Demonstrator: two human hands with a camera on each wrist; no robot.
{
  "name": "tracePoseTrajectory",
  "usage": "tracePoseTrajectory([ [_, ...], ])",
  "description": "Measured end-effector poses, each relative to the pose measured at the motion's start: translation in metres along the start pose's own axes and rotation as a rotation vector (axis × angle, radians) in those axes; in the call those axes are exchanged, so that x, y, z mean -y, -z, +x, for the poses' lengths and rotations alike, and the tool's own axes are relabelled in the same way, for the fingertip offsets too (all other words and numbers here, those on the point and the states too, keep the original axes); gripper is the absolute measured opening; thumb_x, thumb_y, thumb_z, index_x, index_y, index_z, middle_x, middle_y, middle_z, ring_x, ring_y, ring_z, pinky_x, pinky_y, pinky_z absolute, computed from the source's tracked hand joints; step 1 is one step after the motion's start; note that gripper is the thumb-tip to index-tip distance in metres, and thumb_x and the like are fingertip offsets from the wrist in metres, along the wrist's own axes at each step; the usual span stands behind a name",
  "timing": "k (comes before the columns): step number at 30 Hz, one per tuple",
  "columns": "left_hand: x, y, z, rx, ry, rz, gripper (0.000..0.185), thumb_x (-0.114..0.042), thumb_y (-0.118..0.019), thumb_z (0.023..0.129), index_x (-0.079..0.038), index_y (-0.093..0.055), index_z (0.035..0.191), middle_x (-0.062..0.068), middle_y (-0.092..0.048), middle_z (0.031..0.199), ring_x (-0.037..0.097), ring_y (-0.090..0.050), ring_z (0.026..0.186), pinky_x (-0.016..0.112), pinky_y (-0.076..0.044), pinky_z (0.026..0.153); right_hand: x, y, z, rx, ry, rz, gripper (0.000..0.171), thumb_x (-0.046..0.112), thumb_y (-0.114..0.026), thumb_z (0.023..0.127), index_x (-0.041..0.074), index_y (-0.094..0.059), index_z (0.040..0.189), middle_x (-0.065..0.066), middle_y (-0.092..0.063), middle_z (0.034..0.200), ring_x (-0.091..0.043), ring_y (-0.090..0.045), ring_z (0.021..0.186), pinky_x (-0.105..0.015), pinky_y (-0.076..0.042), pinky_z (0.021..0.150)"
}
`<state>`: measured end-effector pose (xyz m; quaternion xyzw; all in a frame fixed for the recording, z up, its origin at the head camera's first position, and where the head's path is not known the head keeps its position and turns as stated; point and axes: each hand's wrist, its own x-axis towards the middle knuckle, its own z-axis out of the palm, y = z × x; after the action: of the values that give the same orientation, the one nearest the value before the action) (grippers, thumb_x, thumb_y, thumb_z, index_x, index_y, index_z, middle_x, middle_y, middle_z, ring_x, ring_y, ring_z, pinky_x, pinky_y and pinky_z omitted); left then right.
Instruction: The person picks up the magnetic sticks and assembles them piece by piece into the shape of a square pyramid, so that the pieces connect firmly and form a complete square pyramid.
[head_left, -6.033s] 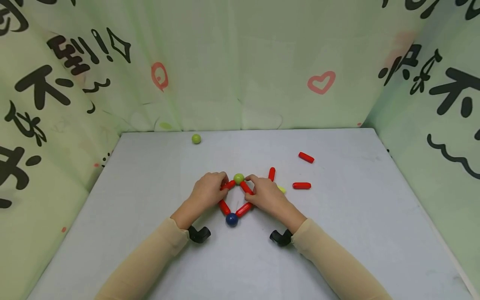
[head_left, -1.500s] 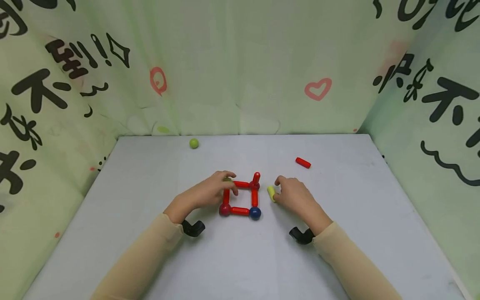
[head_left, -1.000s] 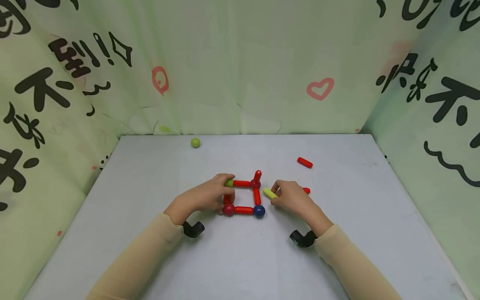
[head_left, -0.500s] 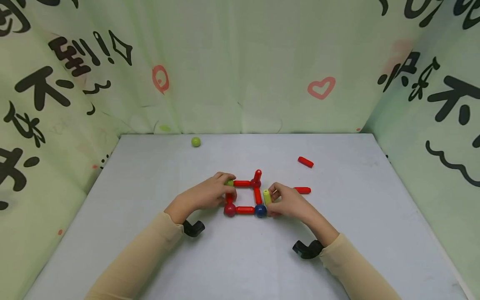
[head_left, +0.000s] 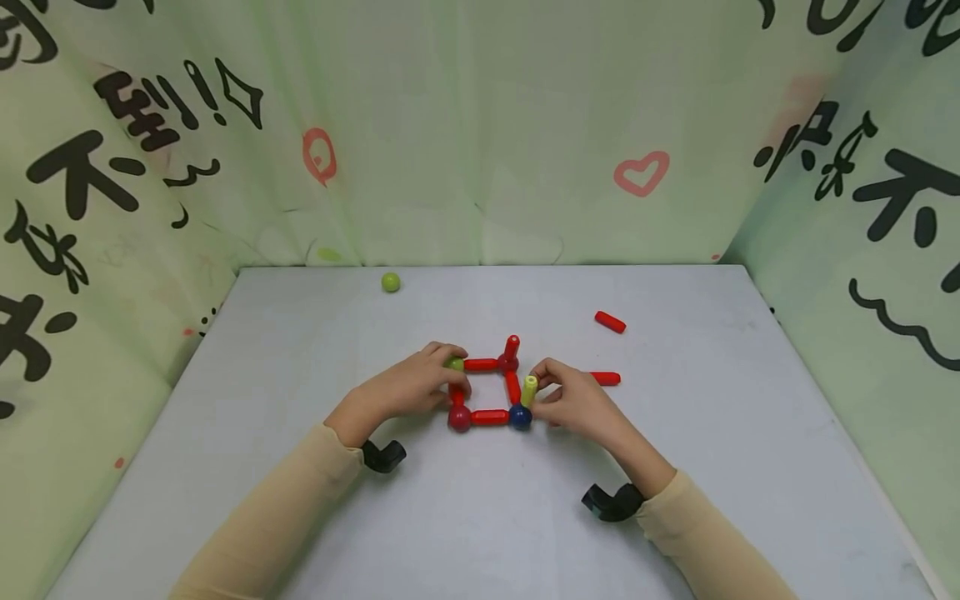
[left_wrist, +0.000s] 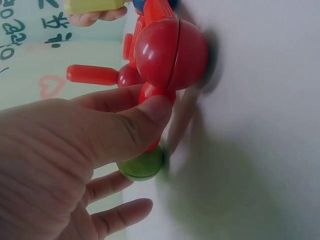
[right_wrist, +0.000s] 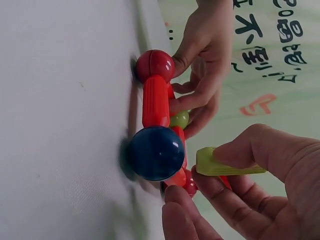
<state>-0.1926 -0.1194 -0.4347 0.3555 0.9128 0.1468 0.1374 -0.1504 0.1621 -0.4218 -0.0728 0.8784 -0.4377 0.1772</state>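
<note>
Lettered pale green curtain [head_left: 480,167] behind and to both sides; below, white desk [head_left: 480,517]. Around the desk's middle, square frame [head_left: 491,417] of red sticks with a ball at each corner. Changed over the last second: tilt of the yellow stick [head_left: 529,390], from slanting beside the frame to roughly upright above the blue ball [right_wrist: 156,153], at the corner toward the desk's right and near edges. Probably a shift from bringing over to lining up; apparently not joined yet, with a narrow gap between stick and ball in the right wrist view. Held in the right hand [head_left: 570,402], between thumb and fingers, with lower end bared toward the ball. Cannot tell whether any lower fingertip touches the ball.

Opposite, left hand [head_left: 409,387] pinching the frame's left stick [left_wrist: 150,91], between red ball [left_wrist: 170,55] and green ball [left_wrist: 142,165], likely for steadiness. Just beyond the right hand, one loose red stick [head_left: 606,378]; toward the desk's far right corner, another red stick [head_left: 611,322]. Near the far edge, left of middle, loose lime ball [head_left: 390,282].
</note>
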Motion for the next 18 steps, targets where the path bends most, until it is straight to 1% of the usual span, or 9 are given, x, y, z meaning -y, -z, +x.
tracePoseTrajectory([
  [2, 0.0, 0.0, 0.0, -0.001, 0.002, -0.002, 0.024, -0.012, -0.073, 0.096, -0.026, -0.074, 0.116, 0.01, -0.047, 0.154, 0.033, -0.04, 0.143, 0.048, -0.044, 0.115, 0.0, -0.001, 0.0, -0.007, 0.004, -0.001, 0.029, 0.01, -0.074, 0.09, 0.01, -0.063, 0.116, -0.012, -0.069, 0.117, -0.019, -0.07, 0.088, -0.03, -0.058, 0.067],
  [5, 0.0, 0.0, 0.0, 0.001, 0.01, 0.0, 0.025, -0.012, -0.073, 0.096, -0.026, -0.074, 0.117, 0.01, -0.047, 0.154, 0.033, -0.04, 0.143, 0.048, -0.044, 0.115, 0.0, -0.004, -0.001, -0.004, 0.013, -0.032, 0.026, 0.009, -0.075, 0.09, 0.012, -0.064, 0.113, -0.01, -0.07, 0.114, -0.02, -0.07, 0.09, -0.031, -0.058, 0.067],
  [7, -0.001, 0.0, -0.001, 0.003, 0.017, -0.001, 0.025, -0.013, -0.073, 0.096, -0.026, -0.074, 0.117, 0.01, -0.047, 0.154, 0.033, -0.039, 0.144, 0.048, -0.044, 0.115, 0.0, -0.006, -0.002, 0.005, 0.02, -0.075, 0.026, 0.009, -0.075, 0.089, 0.013, -0.063, 0.112, -0.008, -0.071, 0.112, -0.02, -0.07, 0.091, -0.032, -0.057, 0.07],
  [11, -0.002, 0.0, -0.001, 0.006, 0.027, 0.004, 0.025, -0.014, -0.073, 0.096, -0.026, -0.073, 0.118, 0.01, -0.047, 0.154, 0.033, -0.04, 0.143, 0.047, -0.044, 0.114, -0.002, -0.011, -0.002, 0.021, 0.045, -0.159, 0.031, 0.01, -0.079, 0.087, 0.011, -0.062, 0.113, -0.006, -0.073, 0.106, -0.018, -0.07, 0.09, -0.035, -0.058, 0.077],
  [13, -0.002, -0.001, -0.001, 0.004, 0.034, 0.007, 0.026, -0.015, -0.074, 0.096, -0.026, -0.073, 0.119, 0.009, -0.047, 0.153, 0.032, -0.041, 0.142, 0.046, -0.045, 0.114, -0.003, -0.013, -0.001, 0.013, 0.045, -0.187, 0.033, 0.01, -0.08, 0.087, 0.01, -0.062, 0.114, -0.007, -0.074, 0.105, -0.018, -0.069, 0.088, -0.035, -0.058, 0.077],
  [18, -0.003, -0.001, -0.002, -0.008, 0.074, -0.026, 0.034, -0.024, -0.078, 0.094, -0.024, -0.068, 0.126, 0.007, -0.052, 0.145, 0.028, -0.044, 0.135, 0.042, -0.05, 0.108, -0.002, -0.012, 0.005, -0.048, -0.002, -0.201, 0.034, 0.012, -0.078, 0.089, 0.01, -0.062, 0.119, -0.012, -0.073, 0.113, -0.02, -0.067, 0.087, -0.034, -0.057, 0.074],
])
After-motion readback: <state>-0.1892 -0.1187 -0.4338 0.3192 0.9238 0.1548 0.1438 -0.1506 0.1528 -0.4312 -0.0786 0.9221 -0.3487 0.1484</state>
